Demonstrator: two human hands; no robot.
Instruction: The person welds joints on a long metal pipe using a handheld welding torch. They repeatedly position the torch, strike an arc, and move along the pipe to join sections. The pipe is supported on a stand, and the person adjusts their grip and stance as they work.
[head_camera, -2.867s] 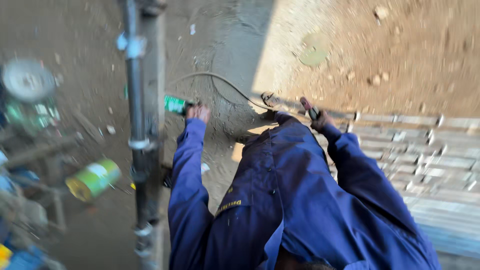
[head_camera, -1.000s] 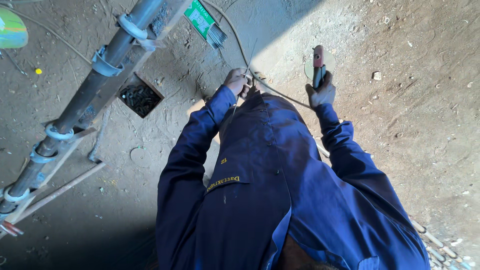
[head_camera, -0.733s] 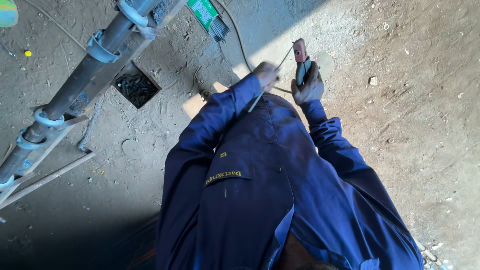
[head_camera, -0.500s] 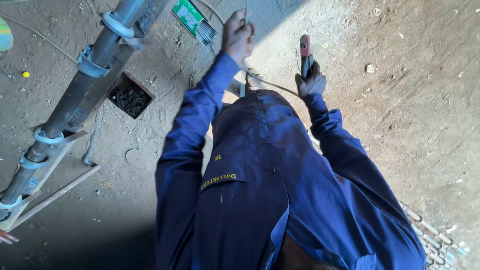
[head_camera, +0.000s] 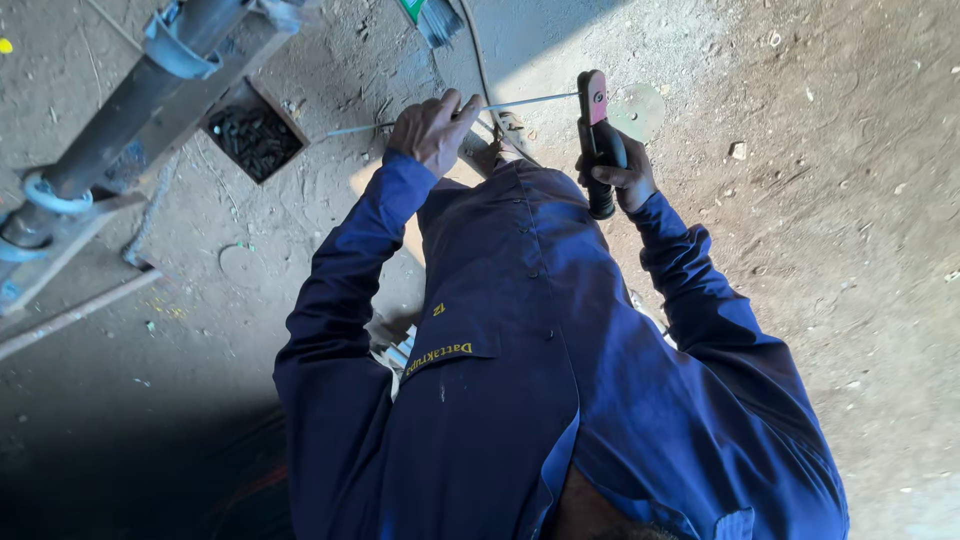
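I look down over my dark blue work suit at a dirt floor. My left hand (head_camera: 432, 127) pinches a thin grey welding rod (head_camera: 520, 102) that lies level, its right end at the jaw of the electrode holder. My right hand (head_camera: 618, 176) is closed round the black grip of that electrode holder (head_camera: 596, 128), which stands upright with a pink jaw on top. A cable (head_camera: 478, 55) runs from near my hands up to the top edge.
A thick dark pipe with grey clamps (head_camera: 130, 110) slants across the upper left on a metal frame. Beside it sits a small square box of dark bits (head_camera: 252, 135). A green pack of rods (head_camera: 428, 14) lies at the top edge. Small stones dot the ground at right.
My left hand has drawn back from the green pack with a rod and brought it across to the holder's jaw. My right hand has kept the holder upright.
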